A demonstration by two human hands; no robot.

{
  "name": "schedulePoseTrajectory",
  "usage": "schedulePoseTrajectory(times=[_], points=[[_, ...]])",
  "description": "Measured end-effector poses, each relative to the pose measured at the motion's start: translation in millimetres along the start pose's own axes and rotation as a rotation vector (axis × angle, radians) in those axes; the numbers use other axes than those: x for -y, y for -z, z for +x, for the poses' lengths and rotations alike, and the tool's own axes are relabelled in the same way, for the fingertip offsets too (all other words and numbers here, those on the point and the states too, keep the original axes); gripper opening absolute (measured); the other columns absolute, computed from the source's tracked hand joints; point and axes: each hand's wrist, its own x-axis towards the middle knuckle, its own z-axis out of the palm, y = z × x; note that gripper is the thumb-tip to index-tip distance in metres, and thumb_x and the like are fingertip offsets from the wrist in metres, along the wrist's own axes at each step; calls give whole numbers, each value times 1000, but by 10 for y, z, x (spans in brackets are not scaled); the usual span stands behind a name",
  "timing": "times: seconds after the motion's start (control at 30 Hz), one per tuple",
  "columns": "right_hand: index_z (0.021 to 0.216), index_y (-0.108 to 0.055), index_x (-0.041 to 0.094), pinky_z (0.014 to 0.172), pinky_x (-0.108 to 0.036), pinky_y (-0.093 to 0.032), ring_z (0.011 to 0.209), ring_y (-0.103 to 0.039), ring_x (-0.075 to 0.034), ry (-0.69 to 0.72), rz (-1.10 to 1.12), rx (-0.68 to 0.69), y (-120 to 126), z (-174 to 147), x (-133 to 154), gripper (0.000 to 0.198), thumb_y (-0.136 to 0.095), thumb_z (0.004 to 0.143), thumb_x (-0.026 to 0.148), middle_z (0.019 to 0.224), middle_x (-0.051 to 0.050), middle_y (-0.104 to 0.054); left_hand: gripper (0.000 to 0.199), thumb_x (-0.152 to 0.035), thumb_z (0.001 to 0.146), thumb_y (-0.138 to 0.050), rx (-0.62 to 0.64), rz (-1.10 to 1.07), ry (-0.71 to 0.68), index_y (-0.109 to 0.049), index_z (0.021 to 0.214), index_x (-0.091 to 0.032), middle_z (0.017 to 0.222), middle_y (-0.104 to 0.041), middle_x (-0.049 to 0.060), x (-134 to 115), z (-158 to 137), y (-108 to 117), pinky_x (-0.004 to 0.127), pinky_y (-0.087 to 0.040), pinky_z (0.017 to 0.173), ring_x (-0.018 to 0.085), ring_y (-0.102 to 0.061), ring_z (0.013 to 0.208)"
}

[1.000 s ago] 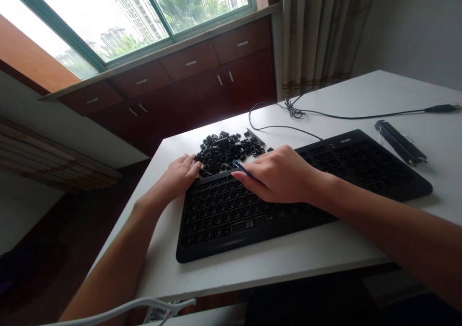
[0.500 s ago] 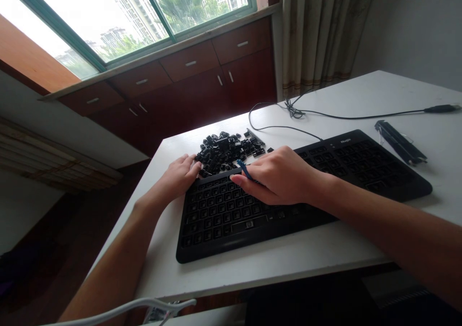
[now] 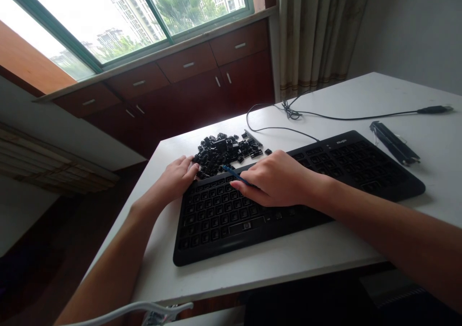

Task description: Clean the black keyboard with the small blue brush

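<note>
A black keyboard [image 3: 216, 246] lies on the white table with its keycaps off and its sockets bare. Over its middle, my right hand [image 3: 277, 179] is closed around a slim blue stick-like tool [image 3: 234, 173], whose far end points toward the keyboard's upper edge. I cannot make out the tool's kind. My left hand [image 3: 176, 176] rests at the keyboard's upper left corner, fingers stretched out and holding nothing. Its fingertips are beside a heap of loose black keycaps [image 3: 216, 150] behind the keyboard. My right hand hides part of the keyboard.
A black cable [image 3: 346, 118] runs from the keyboard across the white table [image 3: 288, 273], loosely knotted partway. A long dark strip-like piece [image 3: 395, 142] lies behind the keyboard's right end. A curved white bar [image 3: 144, 307] is at the table's near left edge.
The blue tool has swung so that more of its length shows, pointing further left toward the keycap heap. My left hand stays at the keyboard's corner. The view has shifted slightly.
</note>
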Motion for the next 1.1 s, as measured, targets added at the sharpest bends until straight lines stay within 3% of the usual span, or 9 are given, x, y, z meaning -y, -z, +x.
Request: schedulePoseTrajectory(times=[0.57, 1.1], points=[[67, -62, 16, 52, -28, -15, 48, -42, -9, 26, 40, -150, -2, -1, 1, 59, -27, 104, 46, 54, 1, -55, 75, -54, 94, -20, 36, -4, 66, -38, 148, -6, 153, -44, 20, -31, -3, 6, 48, -24, 118, 32, -29, 147], [69, -62, 16, 52, -28, -15, 49, -44, -9, -49, 22, -136, -11, 1, -4, 59, -26, 104, 46, 58, 0, -59, 75, -54, 94, -21, 14, 19, 74, -41, 147, -5, 152, -46, 21, -23, 0, -4, 47, -29, 117, 33, -32, 147]])
